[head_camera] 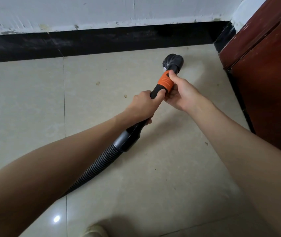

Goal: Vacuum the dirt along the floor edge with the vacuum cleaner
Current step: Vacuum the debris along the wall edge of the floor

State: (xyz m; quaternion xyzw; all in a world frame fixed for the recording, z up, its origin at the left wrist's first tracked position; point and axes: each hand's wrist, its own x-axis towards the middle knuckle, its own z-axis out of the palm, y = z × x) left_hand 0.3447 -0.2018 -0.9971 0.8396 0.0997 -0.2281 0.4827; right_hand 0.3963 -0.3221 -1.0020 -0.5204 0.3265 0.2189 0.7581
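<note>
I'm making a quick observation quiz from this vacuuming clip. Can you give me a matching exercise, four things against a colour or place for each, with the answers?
Things:
1. collar on the vacuum wand
2. skirting strip along the wall
3. ribbed hose
4. door

Descriptions:
A. reddish-brown, at the right edge
B. orange, pinched by the right hand
C. black band between the white wall and the tiles
D. dark grey, running back under the left forearm

Pairs: 1-B, 2-C, 3-D, 4-A
</note>
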